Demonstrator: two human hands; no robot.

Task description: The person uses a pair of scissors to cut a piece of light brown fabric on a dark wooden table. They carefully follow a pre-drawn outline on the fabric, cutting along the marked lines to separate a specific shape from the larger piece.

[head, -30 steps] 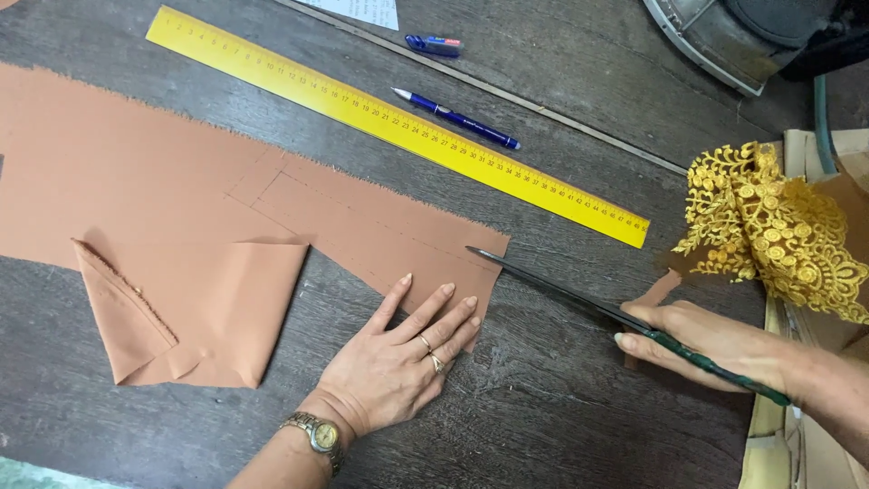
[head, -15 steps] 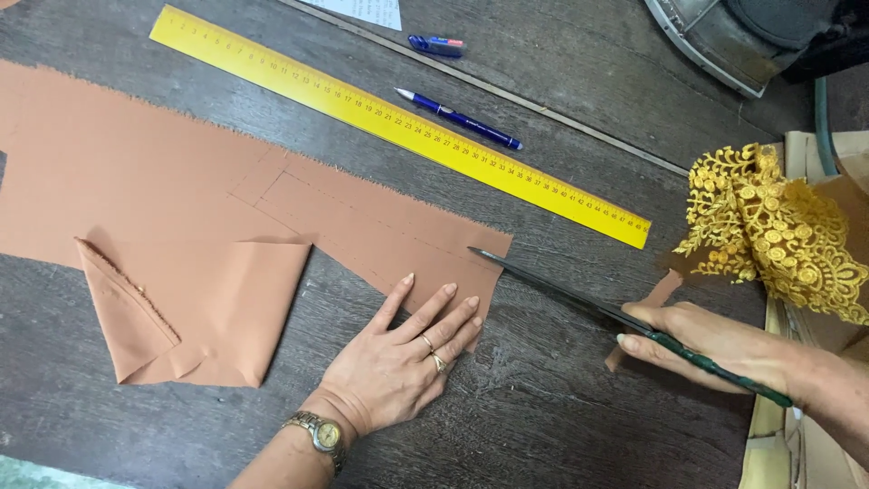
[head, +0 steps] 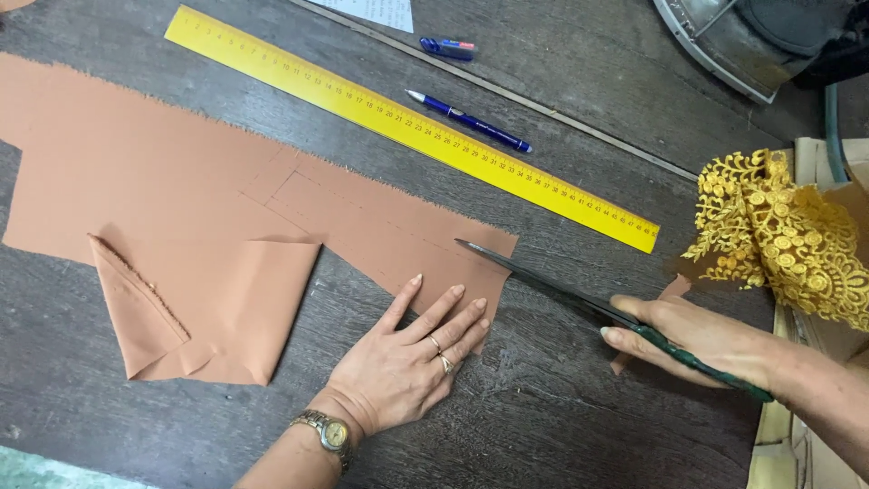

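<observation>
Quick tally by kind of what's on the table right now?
Fabric pieces: 1 tan cloth, 1 yellow lace
Rulers: 1 yellow ruler
Pens: 1 blue pen
Scissors: 1 scissors, in right hand; left hand presses cloth
Total: 5

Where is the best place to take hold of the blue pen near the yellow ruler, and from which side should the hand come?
Grip the blue pen at the middle of its barrel, coming from above with fingers across its width. It lies flat on the wooden table, slanting parallel to the yellow ruler and apart from it, so both long sides look free. Its pale tip points up-left; probably avoid that thin end.
</observation>
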